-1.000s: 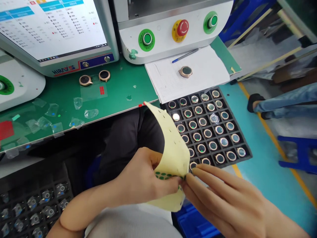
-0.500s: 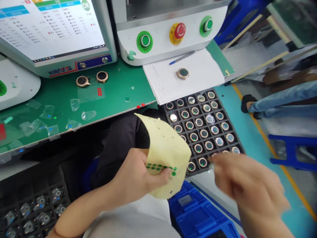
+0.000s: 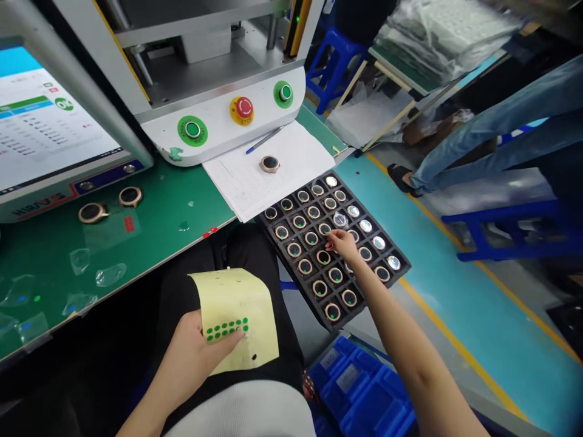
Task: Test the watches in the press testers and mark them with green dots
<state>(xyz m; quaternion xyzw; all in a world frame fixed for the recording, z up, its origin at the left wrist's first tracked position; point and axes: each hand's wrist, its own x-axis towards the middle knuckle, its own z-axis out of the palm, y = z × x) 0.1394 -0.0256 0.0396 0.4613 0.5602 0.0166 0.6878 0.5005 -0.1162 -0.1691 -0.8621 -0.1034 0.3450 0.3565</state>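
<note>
My left hand (image 3: 195, 343) grips a yellow sticker sheet (image 3: 248, 291) over my lap, the thumb lying by its two rows of green dot stickers (image 3: 224, 326). Over the middle of a black compartment tray (image 3: 298, 290), my right hand (image 3: 342, 244) has its fingertips pinched together at a round watch case (image 3: 325, 230). Whatever sits between those fingertips is too small to make out. Many of the watch cases in the tray carry a small green dot on their dark faces. One case (image 3: 340, 220) has clear film on it.
A single watch case (image 3: 270, 164) and a blue pen (image 3: 264, 140) lie on papers (image 3: 300, 158). Two more cases (image 3: 130, 196) rest on the green bench beside film scraps (image 3: 110, 274). A machine with buttons (image 3: 245, 108) stands behind. Blue bins (image 3: 359, 382) are below; a person's legs (image 3: 483, 127) show at right.
My right hand has moved from the tray's near right side to over its middle. My left hand still holds the sheet. The whole view has shifted to the right.
</note>
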